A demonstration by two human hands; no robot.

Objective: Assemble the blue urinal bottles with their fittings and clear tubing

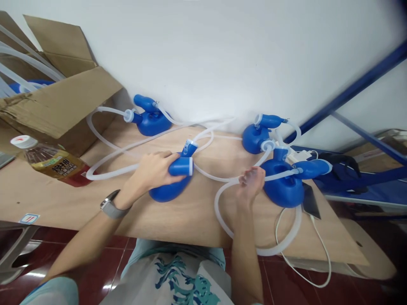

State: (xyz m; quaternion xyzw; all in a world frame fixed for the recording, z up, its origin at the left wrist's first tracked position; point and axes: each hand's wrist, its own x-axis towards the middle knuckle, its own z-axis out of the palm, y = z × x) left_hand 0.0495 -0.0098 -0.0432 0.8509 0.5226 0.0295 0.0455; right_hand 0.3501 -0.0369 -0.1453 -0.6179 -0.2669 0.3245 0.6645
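smooth blue plastic forms the rounded vessel (168,192) on your wooden table (178,226), its stubby cylinder (182,167) clamped in your left hand (155,169), long axis nine-to-three, rim facing three o'clock. your right hand (252,183) curls at three o'clock; i cannot tell on what.

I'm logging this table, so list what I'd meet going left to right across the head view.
White-capped drink bottle → grey-strapped wristwatch → left hand → right hand → rightmost blue plastic container.
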